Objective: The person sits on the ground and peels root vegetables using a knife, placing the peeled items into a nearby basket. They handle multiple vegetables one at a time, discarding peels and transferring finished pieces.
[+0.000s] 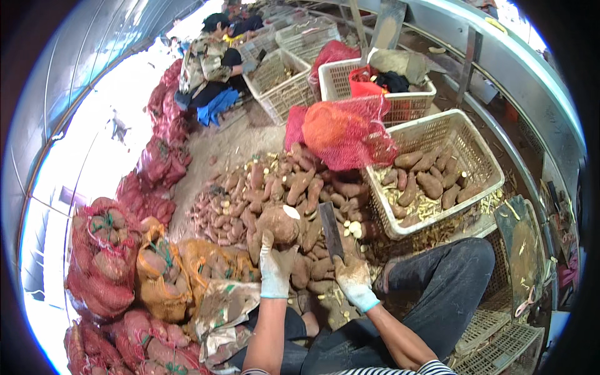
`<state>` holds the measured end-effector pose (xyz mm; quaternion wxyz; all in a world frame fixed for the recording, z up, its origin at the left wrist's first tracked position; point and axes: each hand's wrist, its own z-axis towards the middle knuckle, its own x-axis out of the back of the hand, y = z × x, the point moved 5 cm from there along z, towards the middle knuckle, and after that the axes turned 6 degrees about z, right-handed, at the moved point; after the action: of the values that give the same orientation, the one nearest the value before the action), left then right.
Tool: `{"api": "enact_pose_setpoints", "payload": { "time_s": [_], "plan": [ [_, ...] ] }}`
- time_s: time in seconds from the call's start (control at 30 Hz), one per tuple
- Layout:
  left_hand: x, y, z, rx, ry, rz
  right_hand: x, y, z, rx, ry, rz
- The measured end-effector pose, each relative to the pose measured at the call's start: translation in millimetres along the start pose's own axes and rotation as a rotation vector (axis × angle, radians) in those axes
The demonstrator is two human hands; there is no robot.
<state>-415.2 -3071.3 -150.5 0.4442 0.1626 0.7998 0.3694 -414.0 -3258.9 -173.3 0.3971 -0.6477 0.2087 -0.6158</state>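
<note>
A large brown sweet potato [277, 226] rests in my left hand [276, 267], which wears a soiled white knit glove. One end of it shows a fresh white cut face. My right hand [352, 276], gloved the same way, grips a knife with a broad, dark rectangular blade [331, 229]. The blade points away from me and stands apart from the sweet potato. Beneath and beyond both hands spreads a heap of sweet potatoes [243, 201], with several pale cut pieces [352, 228] lying near the blade.
At right, a plastic crate [403, 232] holds sweet potatoes and pale slivers. Red mesh sacks [347, 136] lie against it. Full mesh sacks [103, 272] line the left side. Another person [206, 65] sits by further crates [281, 89]. A dirty board [520, 248] leans right of my knee.
</note>
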Motion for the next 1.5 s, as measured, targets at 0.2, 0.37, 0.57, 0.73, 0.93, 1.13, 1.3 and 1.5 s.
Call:
{"api": "enact_pose_setpoints", "payload": {
  "time_s": [0.2,0.37,0.57,0.73,0.93,1.13,1.3,1.5],
  "plan": [
    [-6.2,-21.0,9.5,-0.092,-0.090,0.049,65.1,-36.8,3.4,0.161,0.429,0.470],
    [-2.0,-26.7,-1.0,-0.152,0.055,0.250,-13.3,-15.5,21.5,0.196,-0.462,-0.562],
    [-22.0,-26.0,-1.4,-0.049,-0.116,-0.125,-17.6,44.0,4.2,-0.090,-0.165,-0.092],
    [-80.7,-67.7,12.9,0.288,-0.225,-0.013,43.4,62.3,-14.7,-0.440,0.394,0.303],
    [-129.3,-134.6,63.4,-0.241,-0.498,0.686,87.9,93.2,-17.3,-0.671,0.807,1.081],
    [68.4,-56.8,143.5,-0.354,0.665,1.976,60.9,84.9,-12.1,-0.720,0.613,1.192],
    [136.2,-41.4,196.7,0.136,0.449,1.804,30.0,90.4,-16.5,-0.696,0.403,1.006],
    [134.0,-56.7,124.4,0.258,0.284,0.836,-1.8,65.9,-11.2,-0.465,0.021,0.416]
  ]
}}
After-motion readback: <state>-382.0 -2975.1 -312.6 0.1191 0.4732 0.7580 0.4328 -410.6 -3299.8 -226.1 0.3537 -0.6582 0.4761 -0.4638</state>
